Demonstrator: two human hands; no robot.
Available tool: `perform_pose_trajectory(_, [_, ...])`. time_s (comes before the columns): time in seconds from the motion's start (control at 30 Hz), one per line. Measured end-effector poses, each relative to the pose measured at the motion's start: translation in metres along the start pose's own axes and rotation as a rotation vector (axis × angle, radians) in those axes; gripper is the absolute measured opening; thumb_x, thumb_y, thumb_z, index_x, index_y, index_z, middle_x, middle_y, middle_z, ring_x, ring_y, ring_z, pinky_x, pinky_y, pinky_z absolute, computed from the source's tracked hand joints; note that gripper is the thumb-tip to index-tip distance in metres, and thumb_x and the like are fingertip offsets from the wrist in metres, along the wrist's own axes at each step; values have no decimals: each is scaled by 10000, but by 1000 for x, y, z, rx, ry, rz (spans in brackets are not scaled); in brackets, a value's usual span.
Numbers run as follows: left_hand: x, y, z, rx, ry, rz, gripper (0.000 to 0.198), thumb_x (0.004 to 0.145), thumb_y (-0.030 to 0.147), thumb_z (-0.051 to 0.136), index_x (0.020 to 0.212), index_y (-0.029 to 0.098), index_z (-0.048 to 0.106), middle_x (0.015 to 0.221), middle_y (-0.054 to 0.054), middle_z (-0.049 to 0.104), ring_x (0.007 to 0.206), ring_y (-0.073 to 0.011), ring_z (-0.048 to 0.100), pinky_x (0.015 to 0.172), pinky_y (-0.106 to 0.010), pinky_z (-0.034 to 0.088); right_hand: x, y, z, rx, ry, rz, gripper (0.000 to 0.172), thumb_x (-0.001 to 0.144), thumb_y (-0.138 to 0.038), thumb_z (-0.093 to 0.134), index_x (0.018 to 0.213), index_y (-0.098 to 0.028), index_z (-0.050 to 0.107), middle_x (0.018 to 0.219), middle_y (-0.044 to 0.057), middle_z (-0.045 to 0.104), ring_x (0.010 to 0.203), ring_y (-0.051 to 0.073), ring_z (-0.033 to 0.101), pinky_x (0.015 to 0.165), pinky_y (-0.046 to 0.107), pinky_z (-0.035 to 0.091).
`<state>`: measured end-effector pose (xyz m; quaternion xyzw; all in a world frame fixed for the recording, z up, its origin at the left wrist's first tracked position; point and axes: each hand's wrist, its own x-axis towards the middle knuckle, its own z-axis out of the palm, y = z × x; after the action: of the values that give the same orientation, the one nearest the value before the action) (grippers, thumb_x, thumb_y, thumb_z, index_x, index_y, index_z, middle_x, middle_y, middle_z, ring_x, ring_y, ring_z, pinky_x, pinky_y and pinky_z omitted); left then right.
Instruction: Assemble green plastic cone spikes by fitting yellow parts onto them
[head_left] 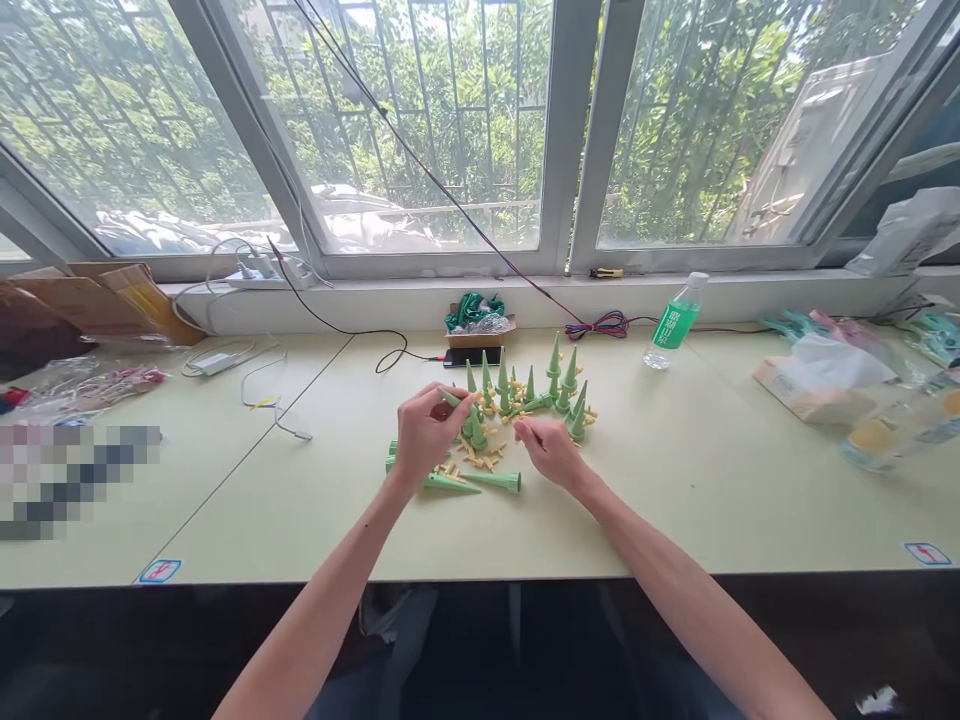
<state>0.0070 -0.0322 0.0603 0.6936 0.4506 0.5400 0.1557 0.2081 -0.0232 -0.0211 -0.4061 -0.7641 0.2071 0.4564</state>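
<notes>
The left hand's (pixel 429 425) fingers are pinching a green spike (pixel 448 397), seemingly to steady it, beside the upright spikes (pixel 503 382). The right hand's (pixel 551 450) fingers are resting curled together in front of them; whether they are gripping anything is unclear. Yellow pieces (pixel 487 461) are lying among the upright spikes, which are standing broad-end down, likely for balance, on the table (pixel 675 500).

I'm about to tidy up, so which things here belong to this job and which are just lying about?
Belong, apparently: green cones, one in the left hand; small yellow pieces among them.
Lying about, apparently: bottle, phone, tissue pack, white adapter.
</notes>
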Motion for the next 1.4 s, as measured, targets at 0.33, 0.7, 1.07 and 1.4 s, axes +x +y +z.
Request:
perform_pose_trajectory(0.33, [13,-11,7,72,-156,-92,203,805,370,682,847,172,680,557,40,587,439,-86,533,493,-212,438,1,4,0,-1,-10,-2,495,1015,-439,342,640,-181,535,544,-21,468,496,99,404,544,238,310])
perform_pose_trajectory(0.7, [11,-14,15,104,-179,-93,182,831,364,633,820,185,667,598,31,608,484,-105,550,549,-232,453,0,4,-1,11,-24,11,511,1009,-464,347,630,-180,540,542,-12,479,504,107,429,541,242,322])
perform_pose_trajectory(1.07, [-7,-31,24,65,-195,-159,253,831,427,635,885,181,659,627,13,642,467,-116,569,523,-236,481,1,4,-2,-80,102,62,413,983,-405,426,638,-192,501,531,-37,402,492,105,337,526,251,291])
perform_pose_trajectory(1.4, [-32,-23,38,161,68,301,134,929,282,521,927,185,614,835,-35,645,564,-76,551,563,-202,487,3,15,-7,-209,266,111,200,939,-248,451,1027,-166,610,889,91,649,832,217,585,779,338,479])
